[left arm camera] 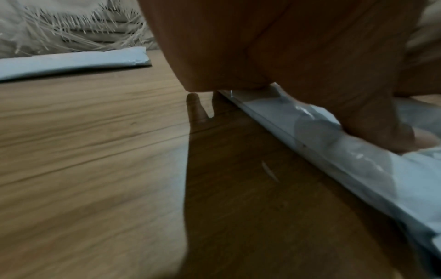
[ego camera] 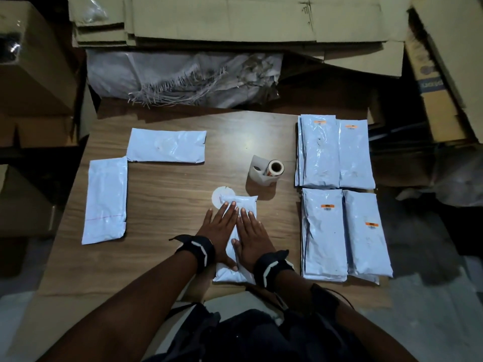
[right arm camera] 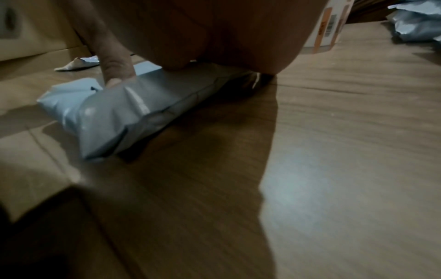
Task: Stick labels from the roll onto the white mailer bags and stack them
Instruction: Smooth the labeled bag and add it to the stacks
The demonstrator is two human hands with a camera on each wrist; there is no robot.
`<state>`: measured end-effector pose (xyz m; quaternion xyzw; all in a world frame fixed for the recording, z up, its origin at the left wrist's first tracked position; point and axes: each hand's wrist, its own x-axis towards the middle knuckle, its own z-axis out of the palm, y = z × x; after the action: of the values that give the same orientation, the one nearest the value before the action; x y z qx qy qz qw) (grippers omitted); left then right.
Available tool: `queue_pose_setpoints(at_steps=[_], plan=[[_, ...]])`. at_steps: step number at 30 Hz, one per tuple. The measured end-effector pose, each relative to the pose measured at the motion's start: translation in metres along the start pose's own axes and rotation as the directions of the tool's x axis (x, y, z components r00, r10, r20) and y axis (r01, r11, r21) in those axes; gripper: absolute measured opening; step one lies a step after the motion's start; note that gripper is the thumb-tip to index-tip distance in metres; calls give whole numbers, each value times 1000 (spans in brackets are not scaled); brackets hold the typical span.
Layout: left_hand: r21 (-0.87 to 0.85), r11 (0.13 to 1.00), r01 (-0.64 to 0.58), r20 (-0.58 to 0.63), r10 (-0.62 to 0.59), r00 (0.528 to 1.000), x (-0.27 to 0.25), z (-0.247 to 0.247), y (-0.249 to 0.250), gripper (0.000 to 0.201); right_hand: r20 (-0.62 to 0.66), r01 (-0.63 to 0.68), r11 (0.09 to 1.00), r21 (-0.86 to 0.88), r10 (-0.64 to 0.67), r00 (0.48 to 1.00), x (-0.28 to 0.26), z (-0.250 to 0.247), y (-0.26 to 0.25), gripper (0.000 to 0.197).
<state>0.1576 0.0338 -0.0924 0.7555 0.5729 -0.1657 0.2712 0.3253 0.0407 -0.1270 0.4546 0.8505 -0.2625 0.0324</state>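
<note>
A white mailer bag lies lengthwise at the near middle of the wooden table. Both hands lie flat on it side by side, fingers straight: my left hand on its left half, my right hand on its right half. In the left wrist view the palm presses the bag's edge; in the right wrist view the thumb rests on the bag. The label roll with its backing strip stands just beyond the bag. No label shows on this bag.
Stacks of labelled white mailers with orange labels fill the table's right side. Two unlabelled mailers lie at the left. A white round disc peeks from under the bag. Flattened cardboard and boxes surround the table.
</note>
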Motion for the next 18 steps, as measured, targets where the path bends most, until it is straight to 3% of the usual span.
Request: queue_pose_setpoints(at_steps=[18], plan=[[-9,1000,-1,66,1,998,9,3,-1,150,30,1,996,-85,2,1000,4,9,8,69]])
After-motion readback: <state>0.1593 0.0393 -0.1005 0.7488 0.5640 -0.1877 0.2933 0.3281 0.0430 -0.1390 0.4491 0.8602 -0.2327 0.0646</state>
